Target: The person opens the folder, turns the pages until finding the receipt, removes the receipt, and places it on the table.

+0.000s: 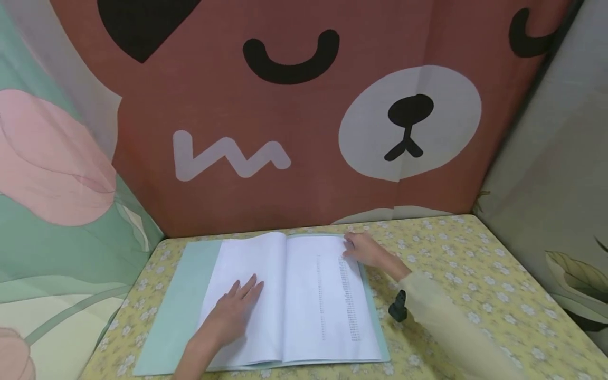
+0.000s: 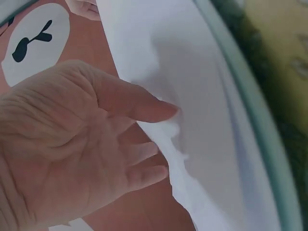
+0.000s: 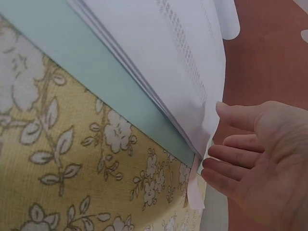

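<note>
A booklet with a mint-green cover lies open on the table in the head view. My left hand (image 1: 233, 311) rests on its blank left page (image 1: 252, 253), fingers extended. In the left wrist view the thumb (image 2: 139, 102) lies against the white paper. At the top outer corner of the printed right page (image 1: 309, 295), my right hand (image 1: 366, 249) touches the edge. The right wrist view has its thumb (image 3: 238, 116) at the page and the fingers beside the corner, spread apart from the thumb. Small columns of print run down that page.
A yellow floral cloth (image 1: 475, 285) covers the table. Behind it hangs a reddish-brown fabric (image 1: 304, 195) with a bear's face, and patterned cloths close off both sides. A small dark device (image 1: 399, 306) sits at the right wrist. A pale pink strip (image 3: 195, 192) shows below the page corner.
</note>
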A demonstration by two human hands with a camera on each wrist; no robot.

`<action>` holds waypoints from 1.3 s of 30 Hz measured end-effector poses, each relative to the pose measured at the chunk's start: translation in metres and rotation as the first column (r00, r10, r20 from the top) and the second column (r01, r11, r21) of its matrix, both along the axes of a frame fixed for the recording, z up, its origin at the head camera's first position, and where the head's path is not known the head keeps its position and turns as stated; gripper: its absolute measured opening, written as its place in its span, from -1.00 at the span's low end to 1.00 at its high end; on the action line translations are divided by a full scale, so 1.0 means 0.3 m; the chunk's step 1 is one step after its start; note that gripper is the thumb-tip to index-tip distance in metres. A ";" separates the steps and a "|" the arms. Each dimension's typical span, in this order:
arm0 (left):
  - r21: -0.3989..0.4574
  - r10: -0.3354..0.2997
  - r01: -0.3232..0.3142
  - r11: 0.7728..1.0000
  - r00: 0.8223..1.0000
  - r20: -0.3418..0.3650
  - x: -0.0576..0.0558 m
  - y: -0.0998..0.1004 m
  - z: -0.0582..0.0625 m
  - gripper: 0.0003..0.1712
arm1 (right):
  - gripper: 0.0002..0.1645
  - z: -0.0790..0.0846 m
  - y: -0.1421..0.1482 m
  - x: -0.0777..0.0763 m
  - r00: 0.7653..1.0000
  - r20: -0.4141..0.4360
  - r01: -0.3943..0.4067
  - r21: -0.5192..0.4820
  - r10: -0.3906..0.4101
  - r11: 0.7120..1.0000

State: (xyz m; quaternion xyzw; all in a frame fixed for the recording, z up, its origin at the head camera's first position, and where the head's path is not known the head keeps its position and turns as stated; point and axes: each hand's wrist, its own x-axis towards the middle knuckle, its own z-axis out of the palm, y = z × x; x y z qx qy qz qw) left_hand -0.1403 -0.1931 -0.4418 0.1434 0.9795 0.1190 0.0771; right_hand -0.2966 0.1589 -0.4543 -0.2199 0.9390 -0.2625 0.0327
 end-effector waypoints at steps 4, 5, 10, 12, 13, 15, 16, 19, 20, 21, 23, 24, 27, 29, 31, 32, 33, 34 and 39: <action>0.026 0.048 -0.051 0.998 0.993 0.111 -0.003 0.006 -0.012 -0.26 | -0.52 -0.012 -0.011 -0.004 0.999 0.005 -0.035 0.020 0.035 0.999; 0.028 0.067 -0.071 0.997 0.990 0.128 -0.005 0.004 -0.020 -0.29 | -0.47 -0.014 -0.015 -0.004 0.999 0.003 -0.037 0.024 0.037 0.999; 0.043 0.113 -0.122 0.992 0.979 0.167 -0.017 -0.009 -0.048 -0.36 | -0.32 -0.018 -0.021 -0.002 0.999 0.032 -0.004 0.041 0.003 0.999; 0.054 0.112 -0.123 0.991 0.977 0.179 -0.018 -0.011 -0.049 -0.38 | -0.27 -0.023 -0.017 -0.001 0.999 0.049 0.008 0.045 -0.010 0.999; 0.058 0.111 -0.124 0.991 0.977 0.184 -0.019 -0.010 -0.049 -0.38 | -0.24 -0.025 -0.014 0.001 0.998 0.053 0.014 0.042 -0.016 0.999; 0.062 0.110 -0.124 0.990 0.975 0.191 -0.019 -0.011 -0.050 -0.38 | -0.21 -0.034 -0.008 0.002 0.998 0.062 0.008 0.031 -0.010 0.999; 0.067 0.108 -0.123 0.990 0.975 0.192 -0.018 -0.011 -0.049 -0.39 | -0.20 -0.037 -0.006 0.004 0.998 0.062 0.004 0.029 -0.006 1.000; 0.083 0.105 -0.123 0.989 0.975 0.197 -0.018 -0.012 -0.049 -0.39 | -0.20 -0.043 -0.002 0.011 0.998 0.060 -0.001 0.022 0.000 1.000; 0.087 0.105 -0.125 0.988 0.974 0.200 -0.018 -0.013 -0.049 -0.40 | -0.21 -0.044 -0.001 0.013 0.998 0.057 -0.003 0.023 0.002 1.000; 0.093 0.106 -0.127 0.987 0.973 0.205 -0.018 -0.014 -0.049 -0.40 | -0.21 -0.045 0.000 0.016 0.999 0.049 -0.003 0.032 0.001 0.999; 0.097 0.111 -0.134 0.986 0.970 0.215 -0.019 -0.016 -0.049 -0.40 | -0.22 -0.044 0.001 0.021 0.999 0.048 0.004 0.039 -0.006 0.999; 0.098 0.114 -0.138 0.986 0.969 0.220 -0.019 -0.017 -0.048 -0.40 | -0.22 -0.043 0.002 0.023 0.999 0.045 0.010 0.046 -0.012 0.999; 0.091 0.127 -0.152 0.984 0.963 0.239 -0.019 -0.018 -0.049 -0.39 | -0.25 -0.041 0.003 0.028 0.999 0.039 0.018 0.061 -0.020 0.998; 0.090 0.133 -0.159 0.983 0.960 0.246 -0.018 -0.018 -0.049 -0.39 | -0.26 -0.040 0.004 0.030 0.999 0.038 0.021 0.065 -0.024 0.998; 0.092 0.136 -0.163 0.982 0.960 0.245 -0.017 -0.019 -0.050 -0.39 | -0.25 -0.040 0.005 0.033 0.999 0.038 0.026 0.066 -0.028 0.998; 0.095 0.137 -0.164 0.982 0.961 0.242 -0.016 -0.020 -0.050 -0.39 | -0.25 -0.041 0.006 0.034 0.999 0.033 0.027 0.068 -0.029 0.997; 0.097 0.138 -0.164 0.982 0.962 0.237 -0.015 -0.020 -0.051 -0.39 | -0.26 -0.043 0.006 0.034 0.999 0.033 0.028 0.067 -0.030 0.997; 0.097 0.137 -0.163 0.982 0.963 0.233 -0.015 -0.020 -0.051 -0.39 | -0.26 -0.044 0.006 0.034 0.999 0.034 0.031 0.065 -0.033 0.997; 0.090 0.134 -0.156 0.984 0.968 0.213 -0.018 -0.016 -0.054 -0.41 | -0.18 -0.051 0.006 0.037 0.996 0.061 0.067 0.037 -0.069 0.997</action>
